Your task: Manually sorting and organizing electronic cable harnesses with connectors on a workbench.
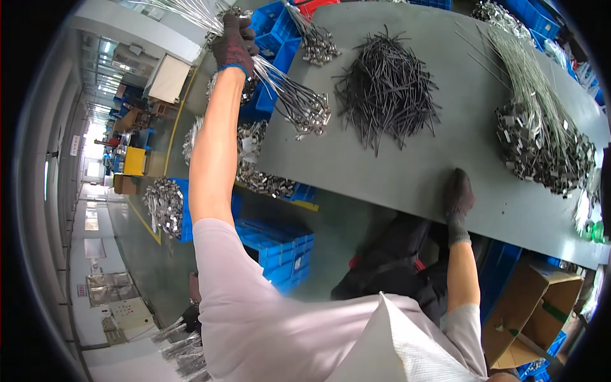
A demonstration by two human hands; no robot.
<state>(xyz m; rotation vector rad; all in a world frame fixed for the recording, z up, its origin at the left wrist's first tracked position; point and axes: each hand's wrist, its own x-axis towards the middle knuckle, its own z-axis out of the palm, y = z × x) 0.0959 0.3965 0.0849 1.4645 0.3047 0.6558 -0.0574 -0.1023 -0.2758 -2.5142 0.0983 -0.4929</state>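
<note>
My left hand [235, 43], in a dark glove with a blue cuff, reaches out at the upper left. It is closed around a bundle of thin wires [280, 88] with shiny metal end fittings. Those fittings hang over the left part of the grey table [305, 153], while the pale loose ends stick out past the hand. My right hand [459, 194], also gloved, rests on the table's near edge with its fingers stretched forward. Nothing shows in it. A heap of short black tubes or strips [391, 89] lies ahead of it.
To the right lies a large pile of wires [541, 121] with metal fittings. A smaller bundle [317, 43] sits at the far left edge. Blue crates [277, 251] stand on the floor at left, some full of metal parts. An opened cardboard box [525, 312] is below right.
</note>
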